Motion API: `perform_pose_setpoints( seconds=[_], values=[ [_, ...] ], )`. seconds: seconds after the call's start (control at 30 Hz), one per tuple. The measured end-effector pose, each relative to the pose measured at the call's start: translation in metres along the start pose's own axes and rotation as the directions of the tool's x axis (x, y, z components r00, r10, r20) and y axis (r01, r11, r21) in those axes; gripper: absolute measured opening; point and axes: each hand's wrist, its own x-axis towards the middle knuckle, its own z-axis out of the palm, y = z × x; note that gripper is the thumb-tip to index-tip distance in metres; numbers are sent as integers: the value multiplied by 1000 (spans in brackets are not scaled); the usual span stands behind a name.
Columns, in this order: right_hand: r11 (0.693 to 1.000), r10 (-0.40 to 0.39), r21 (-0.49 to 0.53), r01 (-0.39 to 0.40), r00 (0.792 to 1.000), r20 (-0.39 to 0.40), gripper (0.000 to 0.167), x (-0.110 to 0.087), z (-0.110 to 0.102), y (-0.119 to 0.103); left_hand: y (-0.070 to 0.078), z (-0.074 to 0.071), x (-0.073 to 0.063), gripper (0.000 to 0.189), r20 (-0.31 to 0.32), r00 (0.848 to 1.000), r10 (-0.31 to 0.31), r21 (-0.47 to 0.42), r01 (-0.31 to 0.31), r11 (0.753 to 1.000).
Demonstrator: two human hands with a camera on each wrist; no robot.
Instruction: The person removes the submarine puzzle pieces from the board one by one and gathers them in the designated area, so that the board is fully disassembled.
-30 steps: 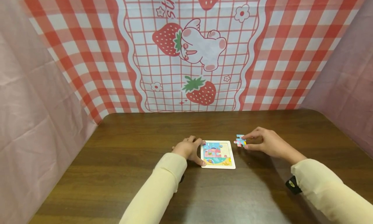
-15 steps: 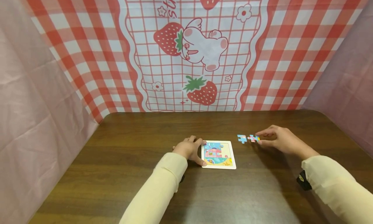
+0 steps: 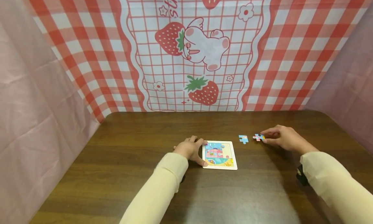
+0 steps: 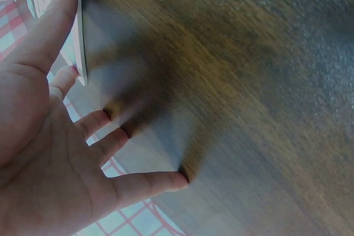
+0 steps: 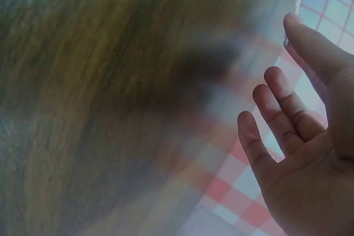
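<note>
A square jigsaw puzzle board (image 3: 220, 167) with a white border lies on the table, partly filled with blue, pink and yellow pieces. Bare cream backing shows at its upper right. My left hand (image 3: 188, 149) rests its thumb and index finger on the board's left corners; the left wrist view shows the other fingers spread on the table. To the right, my right hand (image 3: 285, 138) pinches a blue, pink and yellow puzzle piece (image 3: 258, 137) between thumb and index finger. Beside it lies a light-blue puzzle piece (image 3: 243, 139). The right wrist view barely shows the pinched piece, edge-on.
The brown wood-grain table (image 3: 131, 136) reaches back to a red-and-white checked cloth (image 3: 102, 55) with strawberries printed on it. Pale pink cloths hang at both sides, the left cloth (image 3: 43, 104) closer in view.
The two puzzle pieces were together at first; now they lie apart. My right hand has moved right with the pink-and-blue one, leaving the light-blue one behind. My left hand stays on the board.
</note>
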Motion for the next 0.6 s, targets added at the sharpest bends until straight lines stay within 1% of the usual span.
perform_pose_setpoints(
  seconds=[0.07, 0.17, 0.3, 0.6],
  values=[
    [1000, 4, 1, -4, 1000, 4, 37, 1, 0, 2, -2, 2, 4, 84, 1, 1000, -2, 6, 2, 1000],
    [1000, 11, -2, -11, 1000, 15, 37, 2, -1, 6, -5, 8, 14, 86, 4, 1000, -3, 16, 3, 1000],
    [1000, 14, 1, -14, 999, 33, 38, 2, 0, 10, -7, 14, 23, 86, 1, 1000, -2, 10, 2, 1000],
    [1000, 19, -24, -18, 998, 59, 40, 5, 1, 12, -10, 16, 27, 87, -18, 1000, 9, 20, -8, 1000]
  ],
)
